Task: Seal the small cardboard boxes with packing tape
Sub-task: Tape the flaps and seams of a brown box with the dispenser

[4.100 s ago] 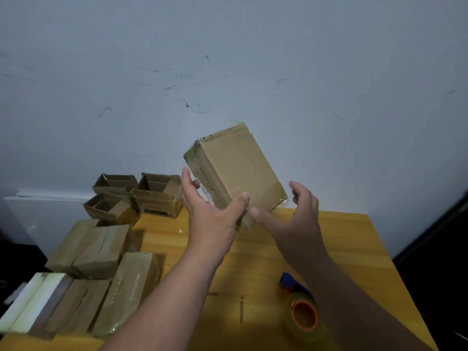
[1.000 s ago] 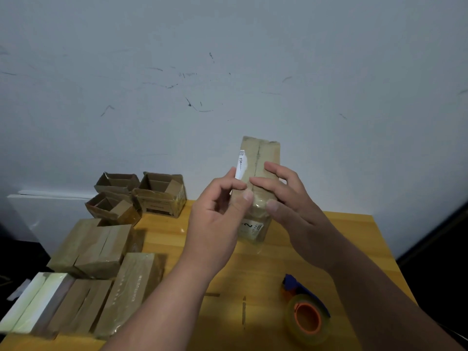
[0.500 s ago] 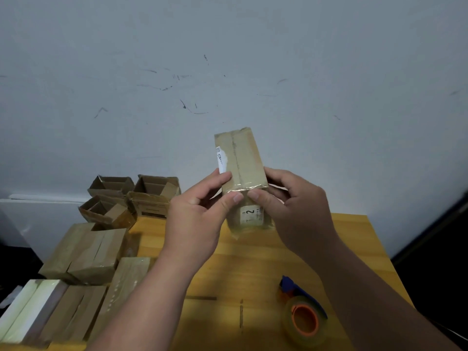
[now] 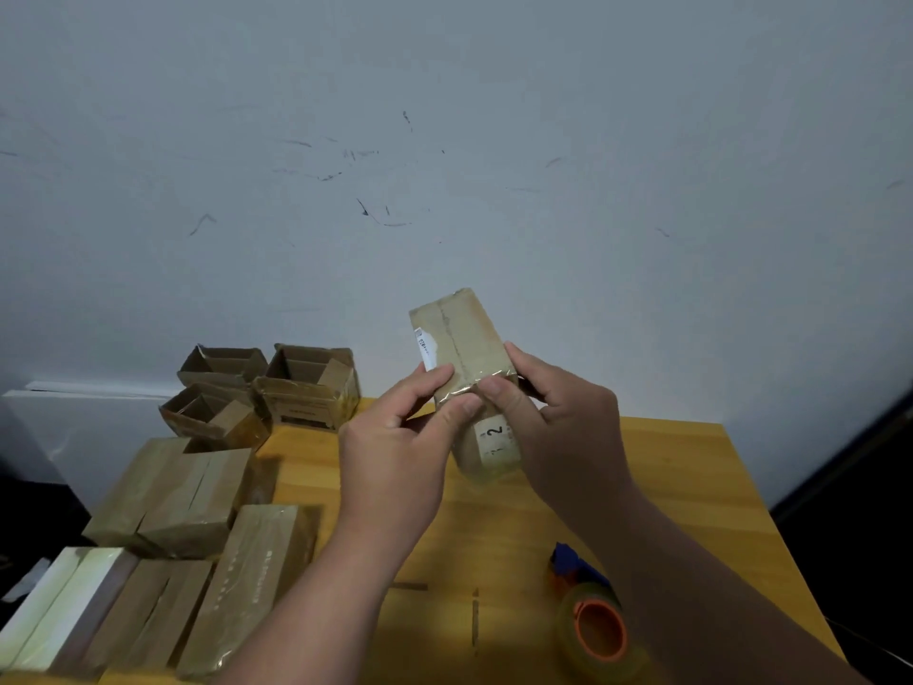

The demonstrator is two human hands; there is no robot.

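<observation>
I hold a small brown cardboard box [image 4: 464,348] upright in the air above the wooden table [image 4: 682,487], its taped seam facing me. My left hand [image 4: 395,452] grips its left side, thumb and fingers pressing on the clear tape at the box's edge. My right hand [image 4: 558,417] grips the right side, thumb beside the left thumb. A white label with a "2" [image 4: 494,435] shows on the lower face. The tape roll [image 4: 598,635], clear with an orange core, lies on the table at the lower right, under my right forearm.
Several closed, taped boxes [image 4: 197,496] lie in rows on the table's left side. Three open boxes [image 4: 306,388] stand at the back left against the grey wall. A blue object [image 4: 568,561] lies just behind the tape roll.
The box was tilted with its broad face toward me; it has been turned so the narrow seam side faces me, and both thumbs have come together on the tape edge.
</observation>
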